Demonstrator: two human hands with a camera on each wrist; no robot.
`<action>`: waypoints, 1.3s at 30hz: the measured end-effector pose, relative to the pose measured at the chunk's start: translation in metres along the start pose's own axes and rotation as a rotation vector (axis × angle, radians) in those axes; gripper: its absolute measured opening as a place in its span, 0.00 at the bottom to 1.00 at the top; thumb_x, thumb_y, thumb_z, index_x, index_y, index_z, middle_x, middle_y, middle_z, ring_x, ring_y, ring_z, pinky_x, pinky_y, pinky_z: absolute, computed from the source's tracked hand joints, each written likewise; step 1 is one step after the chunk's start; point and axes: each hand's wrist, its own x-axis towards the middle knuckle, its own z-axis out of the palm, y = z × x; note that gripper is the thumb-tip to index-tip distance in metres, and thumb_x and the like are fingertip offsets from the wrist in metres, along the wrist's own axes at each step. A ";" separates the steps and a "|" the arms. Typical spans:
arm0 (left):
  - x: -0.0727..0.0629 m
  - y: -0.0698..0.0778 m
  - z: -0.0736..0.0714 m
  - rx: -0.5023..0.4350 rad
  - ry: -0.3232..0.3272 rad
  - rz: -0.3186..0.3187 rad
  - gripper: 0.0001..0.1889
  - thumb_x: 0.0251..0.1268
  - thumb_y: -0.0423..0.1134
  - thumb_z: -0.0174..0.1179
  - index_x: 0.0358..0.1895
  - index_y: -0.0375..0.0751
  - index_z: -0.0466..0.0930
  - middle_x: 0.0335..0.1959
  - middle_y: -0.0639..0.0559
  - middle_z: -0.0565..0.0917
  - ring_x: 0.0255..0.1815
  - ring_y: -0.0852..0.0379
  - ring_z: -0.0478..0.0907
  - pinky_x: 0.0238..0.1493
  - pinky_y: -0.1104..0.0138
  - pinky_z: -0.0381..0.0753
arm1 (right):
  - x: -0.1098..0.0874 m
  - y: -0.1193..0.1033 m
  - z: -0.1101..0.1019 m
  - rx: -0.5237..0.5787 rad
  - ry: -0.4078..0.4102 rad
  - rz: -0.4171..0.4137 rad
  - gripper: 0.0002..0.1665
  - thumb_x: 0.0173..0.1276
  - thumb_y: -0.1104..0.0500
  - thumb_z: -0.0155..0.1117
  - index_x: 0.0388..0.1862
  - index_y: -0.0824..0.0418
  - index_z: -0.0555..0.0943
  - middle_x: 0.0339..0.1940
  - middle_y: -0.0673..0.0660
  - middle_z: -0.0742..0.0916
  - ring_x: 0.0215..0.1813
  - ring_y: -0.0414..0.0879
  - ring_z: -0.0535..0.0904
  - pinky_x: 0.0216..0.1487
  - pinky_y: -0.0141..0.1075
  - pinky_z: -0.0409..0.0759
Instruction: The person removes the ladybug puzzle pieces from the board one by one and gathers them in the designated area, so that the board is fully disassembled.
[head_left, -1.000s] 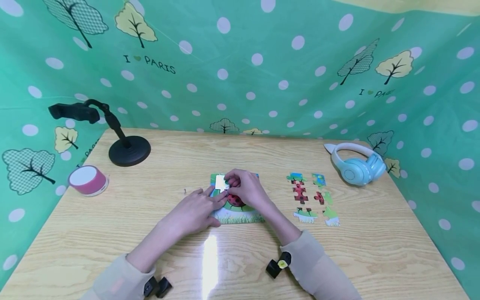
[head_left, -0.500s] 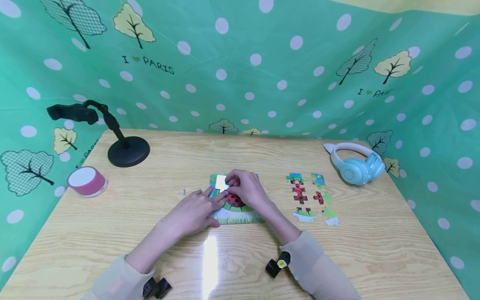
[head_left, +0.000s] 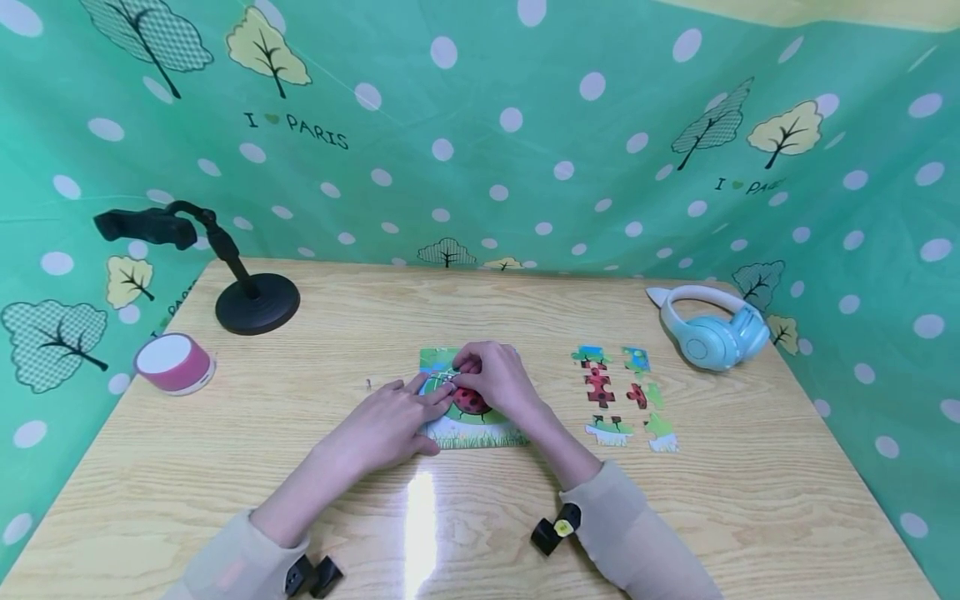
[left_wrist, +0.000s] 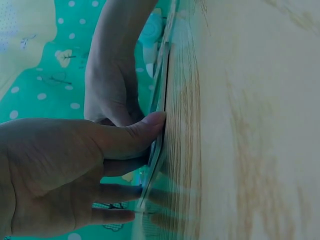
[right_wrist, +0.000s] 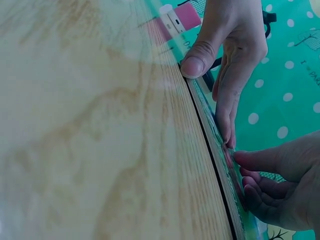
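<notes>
A ladybug jigsaw puzzle (head_left: 480,435) lies in the middle of the table, its picture green with a grassy lower edge. My left hand (head_left: 393,422) rests on its left side with fingers extended; in the left wrist view the thumb (left_wrist: 150,122) touches the puzzle's near edge. Over the upper part, my right hand (head_left: 495,379) has curled fingers and pinches a puzzle piece at the surface. That piece is mostly hidden by the fingers. In the right wrist view, the right thumb (right_wrist: 255,161) and fingertips meet the puzzle close to the left fingertips.
Several loose puzzle pieces (head_left: 600,387) lie right of the puzzle. Light blue headphones (head_left: 712,337) sit at the back right. A black stand (head_left: 258,302) and a pink-and-white round speaker-like object (head_left: 175,364) are at the left. A tiny object (head_left: 368,384) lies left of the puzzle.
The bright white patch at the puzzle's upper left has turned green. The right fingers have shifted very slightly; the left hand stays in place.
</notes>
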 end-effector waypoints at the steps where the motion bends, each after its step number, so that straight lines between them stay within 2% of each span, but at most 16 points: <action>1: 0.000 0.000 0.000 0.000 0.001 0.000 0.36 0.61 0.54 0.71 0.71 0.43 0.76 0.75 0.50 0.74 0.78 0.35 0.66 0.73 0.40 0.73 | 0.000 0.000 0.000 -0.003 0.001 0.001 0.07 0.62 0.63 0.77 0.40 0.60 0.89 0.33 0.54 0.92 0.35 0.40 0.86 0.40 0.32 0.84; 12: -0.002 0.000 -0.001 0.011 -0.006 -0.009 0.35 0.62 0.53 0.71 0.71 0.44 0.77 0.76 0.50 0.74 0.78 0.36 0.68 0.72 0.41 0.74 | -0.002 -0.002 0.002 -0.066 0.009 -0.020 0.06 0.62 0.60 0.78 0.37 0.60 0.90 0.31 0.53 0.92 0.33 0.40 0.86 0.44 0.37 0.84; 26: -0.004 0.000 -0.001 0.000 -0.004 -0.004 0.35 0.62 0.53 0.70 0.71 0.44 0.76 0.76 0.50 0.73 0.79 0.35 0.66 0.73 0.40 0.72 | -0.001 -0.004 -0.002 -0.115 -0.022 0.019 0.08 0.64 0.57 0.77 0.38 0.60 0.91 0.32 0.53 0.92 0.32 0.39 0.84 0.39 0.32 0.82; 39: -0.003 0.000 -0.002 0.004 -0.001 0.015 0.35 0.62 0.52 0.71 0.72 0.43 0.75 0.76 0.50 0.73 0.79 0.35 0.66 0.71 0.40 0.74 | 0.000 0.000 -0.005 -0.146 -0.026 0.014 0.08 0.64 0.56 0.77 0.37 0.60 0.90 0.31 0.53 0.91 0.31 0.39 0.83 0.34 0.29 0.82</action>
